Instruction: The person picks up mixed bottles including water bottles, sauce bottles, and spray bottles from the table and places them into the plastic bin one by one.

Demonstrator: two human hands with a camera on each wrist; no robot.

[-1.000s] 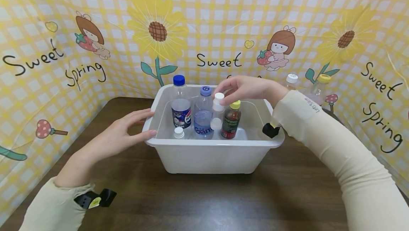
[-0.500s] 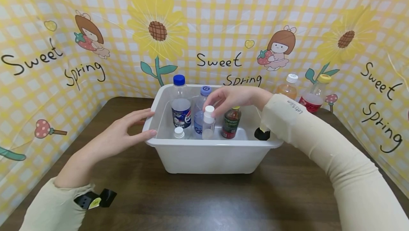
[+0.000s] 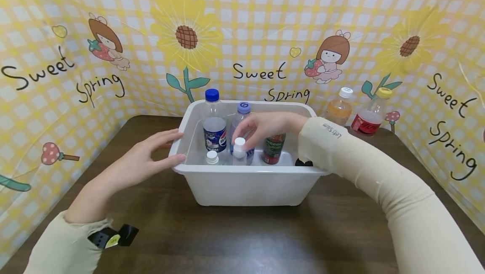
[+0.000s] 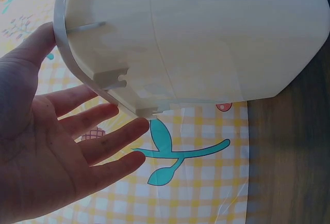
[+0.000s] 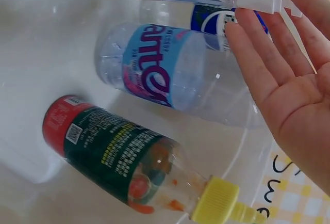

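White plastic forms the tub (image 3: 250, 187), its left rim touched by the left hand (image 3: 138, 158), fingers spread. Inside it, the right hand (image 3: 265, 126) pinches a small white-capped bottle (image 3: 239, 151) by the top; behind stands a lilac-capped bottle (image 3: 242, 116).

1 tub (image 3: 251, 190), 5 btls (image 3: 214, 133) in it, 2 outside btls (image 3: 366, 118) at its 2 o'clk, 3 white caps (image 3: 239, 141), 2 yellow caps (image 3: 384, 93), 2 blue caps (image 3: 212, 94), 2 hands (image 3: 142, 156) (image 3: 265, 126)

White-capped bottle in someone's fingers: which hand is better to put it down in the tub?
Probably the right hand: it holds that white-capped bottle inside the white tub, while the left hand rests on the rim, farther away.
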